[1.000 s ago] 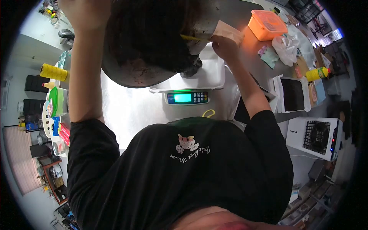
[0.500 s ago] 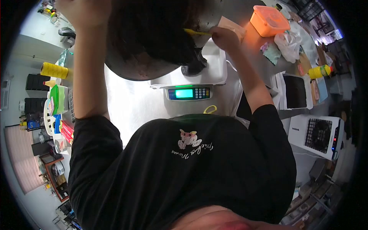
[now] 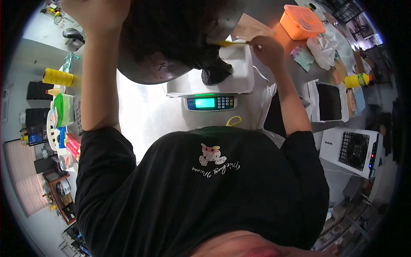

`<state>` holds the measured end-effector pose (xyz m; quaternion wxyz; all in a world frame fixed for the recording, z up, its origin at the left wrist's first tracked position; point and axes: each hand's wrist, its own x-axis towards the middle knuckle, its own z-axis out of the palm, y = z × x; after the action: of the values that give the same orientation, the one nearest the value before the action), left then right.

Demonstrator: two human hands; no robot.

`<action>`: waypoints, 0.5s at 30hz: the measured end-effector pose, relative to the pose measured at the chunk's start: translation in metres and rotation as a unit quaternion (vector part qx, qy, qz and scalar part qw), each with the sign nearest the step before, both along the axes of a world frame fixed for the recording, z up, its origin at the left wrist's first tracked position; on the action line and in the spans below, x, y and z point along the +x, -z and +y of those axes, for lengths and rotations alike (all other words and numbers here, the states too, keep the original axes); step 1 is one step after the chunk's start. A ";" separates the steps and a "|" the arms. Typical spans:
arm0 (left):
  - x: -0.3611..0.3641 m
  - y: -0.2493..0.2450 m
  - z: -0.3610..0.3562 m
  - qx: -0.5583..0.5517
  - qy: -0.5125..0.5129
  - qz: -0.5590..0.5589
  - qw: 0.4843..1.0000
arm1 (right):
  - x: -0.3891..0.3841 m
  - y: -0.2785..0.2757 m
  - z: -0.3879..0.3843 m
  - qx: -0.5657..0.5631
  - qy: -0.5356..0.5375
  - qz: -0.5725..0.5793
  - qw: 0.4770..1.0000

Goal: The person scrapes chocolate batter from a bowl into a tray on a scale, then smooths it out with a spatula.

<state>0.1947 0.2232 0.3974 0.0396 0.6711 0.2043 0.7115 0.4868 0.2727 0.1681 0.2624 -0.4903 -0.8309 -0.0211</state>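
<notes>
Near: grey digital scale [image 3: 210,103], display lit. White rectangular tray [image 3: 245,81] on it. Dark glossy mixture [image 3: 212,73] slumping into tray from tilted round metal bowl [image 3: 160,73]. Right hand [image 3: 267,52] closed round slim yellow tool [image 3: 233,43] at bowl's right. Far left: left hand [image 3: 100,13] by bowl, grip unclear.

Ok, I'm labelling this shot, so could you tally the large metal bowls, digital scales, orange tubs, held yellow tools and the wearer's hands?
Large metal bowl: 1
Digital scale: 1
Orange tub: 1
Yellow tool: 1
Hands: 2, left hand and right hand
Total: 6
</notes>
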 end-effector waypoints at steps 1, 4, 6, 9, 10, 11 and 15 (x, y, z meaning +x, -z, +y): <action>0.002 -0.001 0.000 0.017 0.012 0.000 1.000 | 0.000 0.000 0.008 0.016 0.019 0.043 0.999; 0.008 -0.007 -0.009 0.034 0.028 0.015 0.999 | -0.006 0.007 0.027 0.012 0.049 0.113 0.992; 0.008 -0.008 -0.012 0.034 0.032 0.030 0.998 | -0.011 0.024 0.037 -0.040 0.094 0.089 0.991; 0.000 -0.006 -0.011 -0.008 0.000 -0.016 1.000 | -0.015 0.041 0.029 -0.109 0.058 0.053 0.991; -0.004 -0.008 -0.011 -0.018 0.010 0.000 1.000 | -0.020 0.043 0.022 -0.110 0.057 0.052 0.991; -0.005 -0.008 -0.011 -0.028 0.022 0.016 0.999 | -0.025 0.046 0.016 -0.118 0.052 0.018 0.991; -0.001 -0.007 -0.014 -0.003 -0.002 0.022 1.000 | -0.024 0.050 0.000 -0.126 -0.003 -0.013 0.992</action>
<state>0.1941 0.2094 0.4046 0.0357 0.6860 0.2084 0.6962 0.4629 0.2725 0.1181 0.1878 -0.5168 -0.8315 0.0786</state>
